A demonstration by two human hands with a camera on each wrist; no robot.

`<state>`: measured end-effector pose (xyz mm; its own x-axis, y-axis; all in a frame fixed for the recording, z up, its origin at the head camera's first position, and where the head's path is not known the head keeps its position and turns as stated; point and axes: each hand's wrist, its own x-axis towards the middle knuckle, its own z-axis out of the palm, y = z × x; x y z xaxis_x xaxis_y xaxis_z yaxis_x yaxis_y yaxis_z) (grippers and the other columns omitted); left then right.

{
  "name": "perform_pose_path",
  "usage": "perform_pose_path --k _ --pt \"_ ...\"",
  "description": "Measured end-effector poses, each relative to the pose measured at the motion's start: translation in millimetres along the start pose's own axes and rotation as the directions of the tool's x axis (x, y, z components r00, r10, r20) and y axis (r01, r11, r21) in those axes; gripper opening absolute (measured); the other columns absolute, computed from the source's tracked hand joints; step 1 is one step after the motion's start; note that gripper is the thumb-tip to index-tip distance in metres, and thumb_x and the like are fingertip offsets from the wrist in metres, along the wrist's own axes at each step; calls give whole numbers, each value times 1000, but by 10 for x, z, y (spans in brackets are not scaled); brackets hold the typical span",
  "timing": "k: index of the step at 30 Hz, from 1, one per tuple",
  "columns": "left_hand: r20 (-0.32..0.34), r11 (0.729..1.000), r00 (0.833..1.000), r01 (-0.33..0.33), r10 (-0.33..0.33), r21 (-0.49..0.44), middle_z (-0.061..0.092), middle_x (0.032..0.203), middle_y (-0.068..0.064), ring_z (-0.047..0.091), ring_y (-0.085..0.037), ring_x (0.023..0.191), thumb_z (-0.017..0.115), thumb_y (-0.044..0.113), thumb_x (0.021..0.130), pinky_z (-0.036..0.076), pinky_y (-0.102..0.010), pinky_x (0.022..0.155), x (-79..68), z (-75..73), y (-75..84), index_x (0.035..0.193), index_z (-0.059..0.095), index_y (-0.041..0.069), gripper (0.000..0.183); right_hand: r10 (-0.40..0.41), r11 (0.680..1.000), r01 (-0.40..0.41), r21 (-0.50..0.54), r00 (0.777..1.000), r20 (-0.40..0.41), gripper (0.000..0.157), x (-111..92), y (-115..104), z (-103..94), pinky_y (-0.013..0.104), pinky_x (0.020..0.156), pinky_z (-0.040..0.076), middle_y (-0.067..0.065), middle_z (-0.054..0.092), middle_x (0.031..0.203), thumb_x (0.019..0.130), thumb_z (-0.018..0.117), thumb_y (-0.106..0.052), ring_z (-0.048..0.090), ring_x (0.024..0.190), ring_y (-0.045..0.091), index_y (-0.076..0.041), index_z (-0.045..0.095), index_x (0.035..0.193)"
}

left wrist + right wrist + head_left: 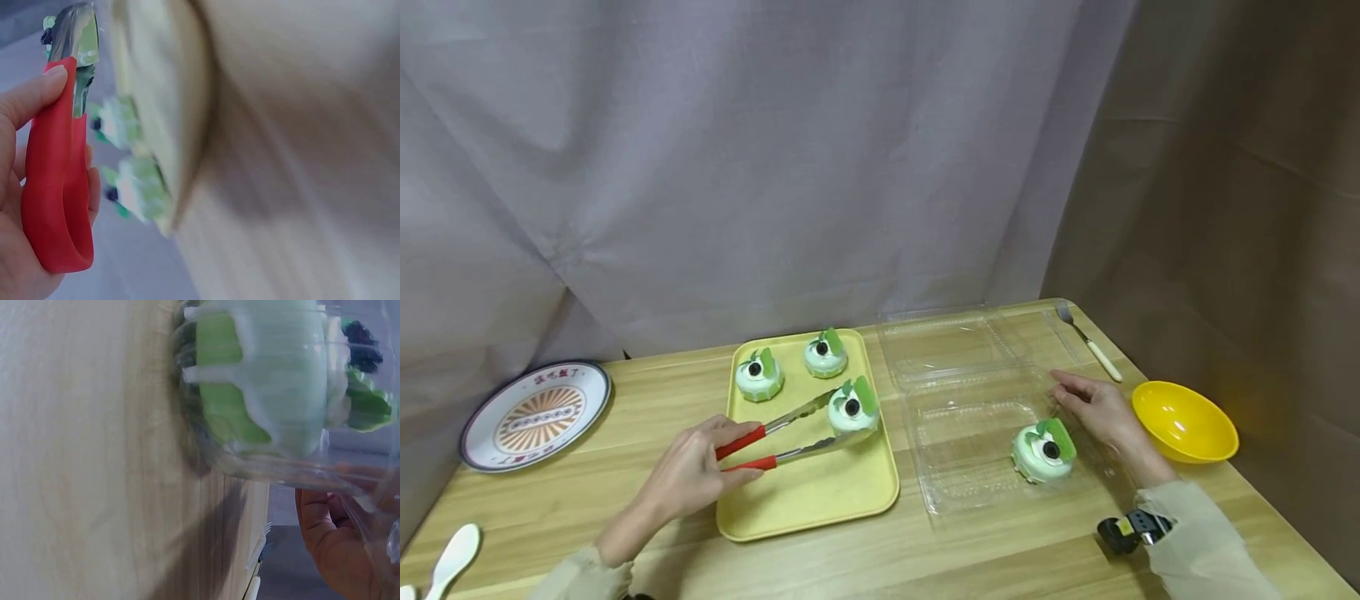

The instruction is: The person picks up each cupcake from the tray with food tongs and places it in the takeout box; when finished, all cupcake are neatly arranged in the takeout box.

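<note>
My left hand (688, 471) grips red-handled metal tongs (53, 162). Their arms stand on either side of a pale green cake (852, 410) topped with a dark round piece and a green leaf, over the right side of a yellow tray (805, 504). Whether that cake is lifted, I cannot tell. Two similar cakes, a left one (758, 377) and a right one (825, 355), sit at the tray's back. On the right, my right hand (1101, 412) holds the side edge of an opened clear plastic box (955, 471). Inside its front half stands another green cake (1042, 452).
Beyond the box's right side lie a fork (1090, 343) with a pale handle and a yellow bowl (1185, 421). A patterned plate (538, 415) is at the left, with a white spoon (454, 558) nearer the front. Grey curtain (775, 167) hangs behind the table.
</note>
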<state>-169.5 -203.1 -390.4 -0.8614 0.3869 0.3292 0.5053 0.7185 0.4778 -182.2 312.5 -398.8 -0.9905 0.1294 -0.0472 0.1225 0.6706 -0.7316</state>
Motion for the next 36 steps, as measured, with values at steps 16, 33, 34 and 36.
perform_pose_path --k 16,33,34,36 --pt "105 991 988 -108 116 -78 73 96 -5 64 -18 76 85 27 70 43 -22 60 839 589 910 114 74 13 48 -16 1000 16 -5 1000 -17 44 -12 -15 40 15 84 51 31 51 138 102 49 -11 52 125 42 8 44 140" --pt "172 998 983 -56 58 -15 76 89 -4 43 -8 60 87 32 67 32 -21 48 991 798 1200 105 77 15 43 -7 1000 7 -17 1000 -12 45 -17 -29 16 46 100 47 30 48 140 102 49 -14 50 128 44 8 43 141" --pt "173 998 983 -53 55 -14 77 88 -4 42 -7 59 87 33 67 32 -21 48 997 798 1207 105 77 15 43 -4 1000 4 -18 1000 -9 46 -16 -30 12 47 100 46 31 48 141 102 49 -15 50 128 44 8 43 141" --pt "184 999 982 -31 35 -23 74 80 -5 37 -7 55 88 32 67 29 -21 46 1011 796 1216 108 76 14 47 -2 1000 2 -17 1000 -4 46 -13 -30 9 47 101 46 31 47 141 102 49 -15 49 128 45 8 42 142"
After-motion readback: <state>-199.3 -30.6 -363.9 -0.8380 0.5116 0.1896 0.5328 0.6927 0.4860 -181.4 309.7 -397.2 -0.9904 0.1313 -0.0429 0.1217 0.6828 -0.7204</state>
